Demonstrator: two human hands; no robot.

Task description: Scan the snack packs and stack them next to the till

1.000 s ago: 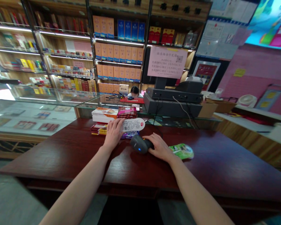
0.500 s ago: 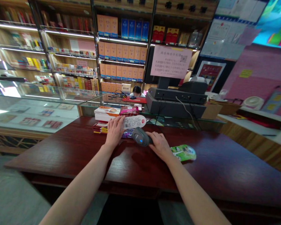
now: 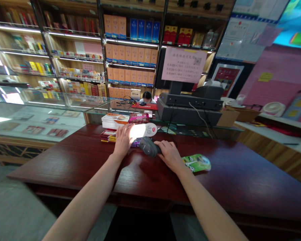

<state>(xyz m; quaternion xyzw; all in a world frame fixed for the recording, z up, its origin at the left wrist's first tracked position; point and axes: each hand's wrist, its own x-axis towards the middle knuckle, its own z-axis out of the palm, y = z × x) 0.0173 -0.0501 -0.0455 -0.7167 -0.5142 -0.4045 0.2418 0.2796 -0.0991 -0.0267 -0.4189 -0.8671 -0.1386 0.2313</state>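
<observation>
My left hand grips the end of a white printed package with rounded ends, held up above the table. Bright light from the scanner washes out the part of it nearest my fingers. In my right hand is a grey barcode scanner, its head tilted toward the package and a short gap from it. A green package lies flat on the table by my right wrist. Behind my left hand are a white and orange box, a dark pink package and a stack of small packets.
The dark wooden table meets a glass counter. On that stand a monitor with a pink sign and a black cash drawer. A person is low behind the counter, before shelves of boxes.
A bright patch of light now covers the white package's printing near my left hand. The scanner has tilted and shifted slightly left; its blue light no longer shows. Both hands keep their hold.
</observation>
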